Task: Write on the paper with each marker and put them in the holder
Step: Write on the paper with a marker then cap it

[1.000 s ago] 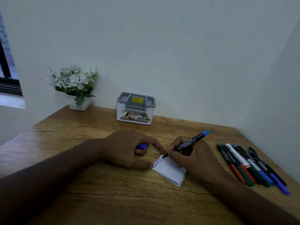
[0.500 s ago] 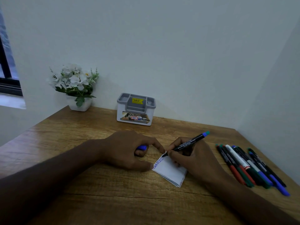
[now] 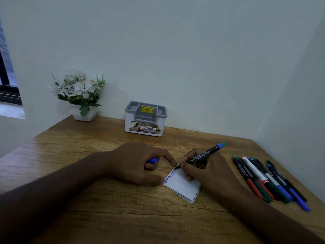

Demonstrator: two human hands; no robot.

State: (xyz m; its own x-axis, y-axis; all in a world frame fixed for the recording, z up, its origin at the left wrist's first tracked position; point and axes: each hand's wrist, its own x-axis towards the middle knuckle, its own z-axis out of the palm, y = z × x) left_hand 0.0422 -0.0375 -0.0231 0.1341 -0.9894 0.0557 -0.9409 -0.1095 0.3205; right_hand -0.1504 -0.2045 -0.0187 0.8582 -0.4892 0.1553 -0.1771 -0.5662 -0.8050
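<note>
Head view: our right hand [image 3: 209,171] pinches a black marker with a blue end [image 3: 200,155], tip on the folded white paper [image 3: 182,187]. Our left hand [image 3: 139,164] curls round a blue cap [image 3: 152,160], fingertips pinning the paper's edge. Loose markers [image 3: 267,180] lie right of the grip; the grey-and-white plastic holder [image 3: 146,118] stands beyond it.

The marker [image 3: 199,155] in the right hand [image 3: 206,171] has traced further up the paper [image 3: 182,186], its tip now at the top corner beside the left hand's [image 3: 139,164] forefinger, lengthening the blue scribble [image 3: 169,176].
</note>
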